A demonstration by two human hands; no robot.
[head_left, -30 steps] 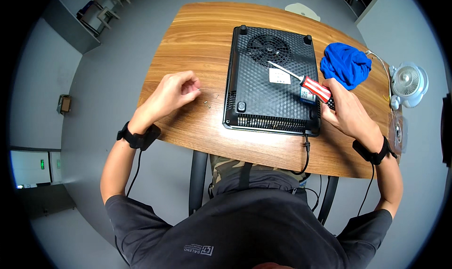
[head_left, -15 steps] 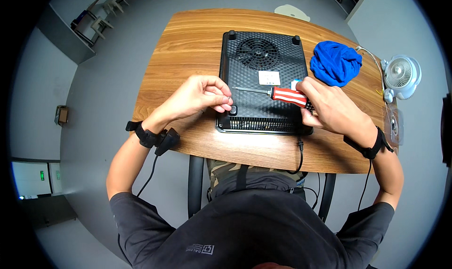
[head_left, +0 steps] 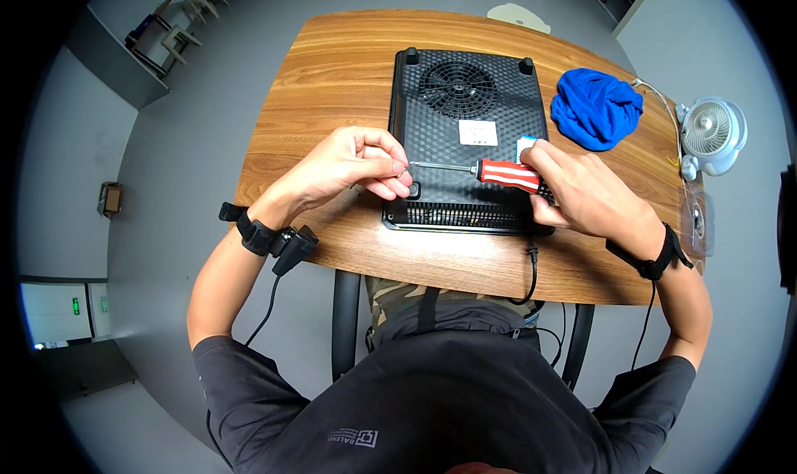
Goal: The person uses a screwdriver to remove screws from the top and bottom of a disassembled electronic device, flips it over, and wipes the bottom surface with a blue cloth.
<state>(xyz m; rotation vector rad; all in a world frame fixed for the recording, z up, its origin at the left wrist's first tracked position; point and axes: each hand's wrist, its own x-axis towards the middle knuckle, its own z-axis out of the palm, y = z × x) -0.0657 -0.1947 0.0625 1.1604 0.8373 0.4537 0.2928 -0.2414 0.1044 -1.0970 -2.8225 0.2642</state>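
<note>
Screwdriver (head_left: 506,173) gripped by right hand (head_left: 581,193), left hand (head_left: 349,168) pinching its tip, blue cloth (head_left: 596,107) beside cooktop (head_left: 465,142).

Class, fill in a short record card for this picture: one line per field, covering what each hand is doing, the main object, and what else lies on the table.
Setting: wooden table, seen from above
Main object: black flat appliance lying underside up, round fan grille showing
Right hand: grips the red-and-white handle of a screwdriver
Left hand: fingertips pinched at the screwdriver's tip, by the appliance's near left corner
Cord: black cable hanging off the near table edge
Other items: crumpled blue cloth; small white fan at the right end
Wrists: black straps on both
</note>
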